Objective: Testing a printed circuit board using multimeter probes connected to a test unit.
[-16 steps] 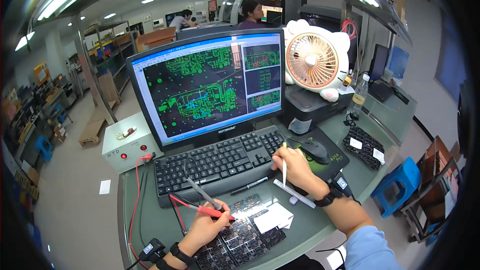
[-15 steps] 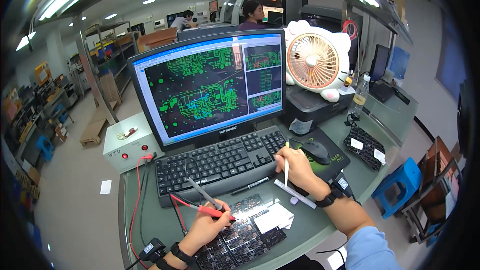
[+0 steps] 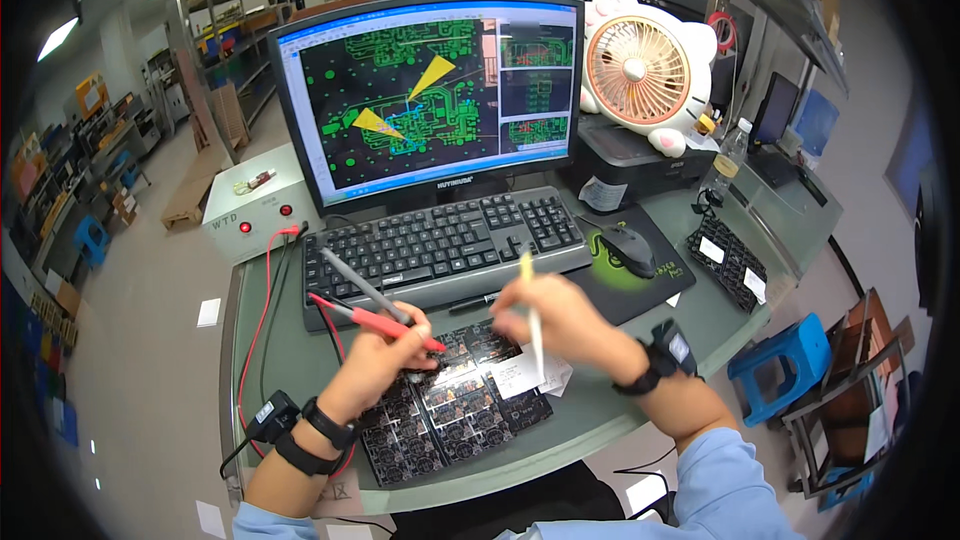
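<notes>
My left hand (image 3: 385,360) is closed around a red test probe (image 3: 375,322) and a grey pen-like probe (image 3: 362,285), with the red one's tip over the black circuit board panel (image 3: 450,410). Nearby, my right hand (image 3: 560,315) grips a slim white stick with a yellowish end (image 3: 530,315), blurred by motion, above the white paper slips (image 3: 520,372) on the panel. Behind both hands lies a black keyboard (image 3: 440,245). On the monitor (image 3: 400,110) a green board layout shows, with two yellow wedge pointers on it.
A mouse (image 3: 628,252) rests on a black mat right of the keyboard. Farther right is another stack of dark boards (image 3: 728,258). A white box (image 3: 258,202) with red sockets and leads stands left. A cat-shaped fan (image 3: 640,70) sits atop a black printer (image 3: 640,165).
My right hand has left the keyboard's right end and come over the paper slips. Two yellow wedges have appeared on the monitor. The whole view has shifted, with the monitor now higher.
</notes>
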Motion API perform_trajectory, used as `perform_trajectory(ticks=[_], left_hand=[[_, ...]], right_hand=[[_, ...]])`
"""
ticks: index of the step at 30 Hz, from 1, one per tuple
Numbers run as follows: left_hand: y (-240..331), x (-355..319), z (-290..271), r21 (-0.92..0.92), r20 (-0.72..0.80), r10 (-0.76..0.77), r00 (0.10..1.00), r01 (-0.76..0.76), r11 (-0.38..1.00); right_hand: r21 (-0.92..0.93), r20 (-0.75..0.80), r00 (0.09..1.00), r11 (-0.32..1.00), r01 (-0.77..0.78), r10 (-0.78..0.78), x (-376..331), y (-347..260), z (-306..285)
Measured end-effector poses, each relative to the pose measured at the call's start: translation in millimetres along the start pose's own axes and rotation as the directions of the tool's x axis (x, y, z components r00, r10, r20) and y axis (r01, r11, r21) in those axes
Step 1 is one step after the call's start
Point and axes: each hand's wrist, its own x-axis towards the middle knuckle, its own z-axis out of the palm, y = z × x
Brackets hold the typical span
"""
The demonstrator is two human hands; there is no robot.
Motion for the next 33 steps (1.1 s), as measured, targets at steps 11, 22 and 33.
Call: perform_trajectory(ticks=[11, 22, 33], left_hand=[[21, 1, -81, -0.572, -0.136, 0.297, 0.945, -0.32, 0.756], [8, -12, -27, -0.237, 0.108, 0.277, 0.955, -0.245, 0.94], [12, -8, -44, -0.004, 0.234, 0.093, 0.968, -0.094, 0.996]], right_hand=[[-0.276, 0.443, 0.862, 0.877, 0.393, -0.247, -49, -88, 14], [0.909, 0.119, 0.762, 0.24, -0.342, 0.637, -25, -37, -12], [0.458, -0.256, 0.826, 0.816, -0.354, 0.502, -35, -29, -29]])
